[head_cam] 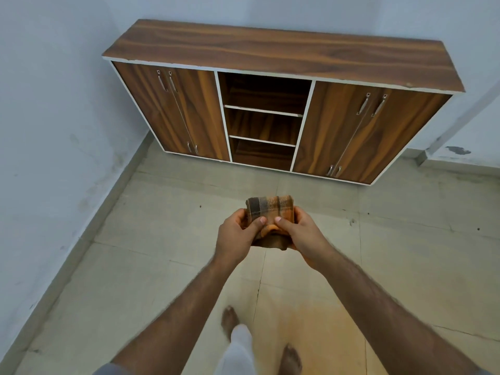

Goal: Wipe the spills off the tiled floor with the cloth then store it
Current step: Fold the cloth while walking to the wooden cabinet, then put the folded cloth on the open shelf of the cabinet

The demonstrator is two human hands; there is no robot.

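Both hands held the folded cloth (269,209) out in front of the body, above the tiled floor (405,239). The left hand (238,234) and the right hand (303,234) gripped it from either side, fingers (257,224) curled closed around the bundle, the two thumbs pressing on its top near the middle and almost touching each other. The cloth's long side ran left to right between the hands, and a loose edge hung just below the thumbs.

Straight ahead of the fingers, well apart from them, stood the wooden cabinet (270,47) against the wall. Its open middle shelves (263,110) lay almost directly beyond the cloth, with closed doors to either side. Neither hand was clearly nearer to that opening; the cloth sat about level with its centre line.

With the cloth folded, the wiping looked finished and storing remained. Judging by the layout, the cloth needed carrying forward and down into one of the open shelves.
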